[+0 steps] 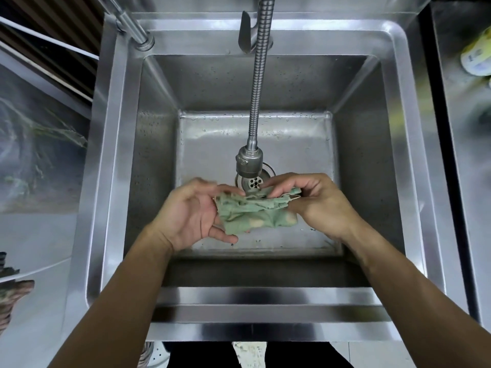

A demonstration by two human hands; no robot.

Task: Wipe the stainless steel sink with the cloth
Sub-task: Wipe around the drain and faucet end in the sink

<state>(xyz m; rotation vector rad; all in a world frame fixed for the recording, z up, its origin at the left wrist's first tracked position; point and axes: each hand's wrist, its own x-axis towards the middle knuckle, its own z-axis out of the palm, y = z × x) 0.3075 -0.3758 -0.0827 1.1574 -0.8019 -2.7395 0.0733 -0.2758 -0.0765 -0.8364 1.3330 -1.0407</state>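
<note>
I see the cloth [255, 211], a pale green rag, crumpled into soft folds with two yellowish stains on its lower part, held in the air over the basin just in front of the drain [254, 181]. My left hand [191, 213] cups it from the side, palm turned up, fingers [225, 236] loosely curled under the bunched fabric with the thumb on top. My right hand [316, 200] pinches the opposite end, its fingers [279, 187] pressed together on a folded edge.

Behind the cloth sits the round perforated drain, a ringed metal strainer in the floor of the sink [372, 155]. The sink is a deep square box of brushed stainless steel with sloping walls, its floor speckled with water droplets. A ribbed flexible faucet hose [259, 88] hangs down from the back rim and ends in a smooth cylindrical spray head [248, 162] just above the drain. To the right of the sink, a steel worktop [457, 128] carries a blurred yellow-and-white container [475, 57].
</note>
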